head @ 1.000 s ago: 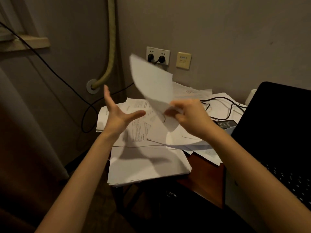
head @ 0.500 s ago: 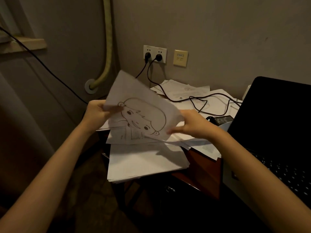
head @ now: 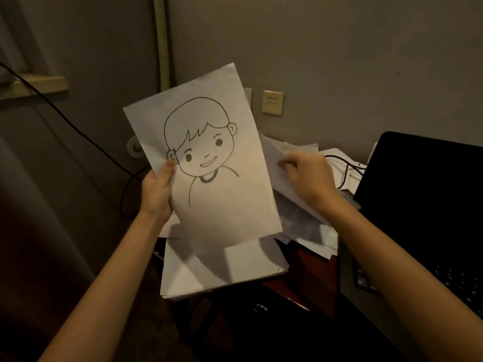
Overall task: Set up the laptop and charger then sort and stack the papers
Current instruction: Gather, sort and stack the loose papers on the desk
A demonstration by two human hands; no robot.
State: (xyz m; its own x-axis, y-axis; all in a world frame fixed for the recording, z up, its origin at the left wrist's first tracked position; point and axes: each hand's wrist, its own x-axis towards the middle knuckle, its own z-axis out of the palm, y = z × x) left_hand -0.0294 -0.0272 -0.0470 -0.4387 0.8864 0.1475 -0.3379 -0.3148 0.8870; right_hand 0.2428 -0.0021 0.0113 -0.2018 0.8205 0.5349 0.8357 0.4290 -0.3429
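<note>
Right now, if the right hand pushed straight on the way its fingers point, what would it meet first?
The right hand, gripping a loose sheet, points left toward the drawing sheet held by the left hand. It would probably meet that sheet's right edge first, though depth is unclear.

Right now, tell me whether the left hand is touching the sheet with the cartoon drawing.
Touching. The head view shows the left hand gripping the drawing sheet's left edge, thumb pressed on its front beside the drawn ear.
</note>
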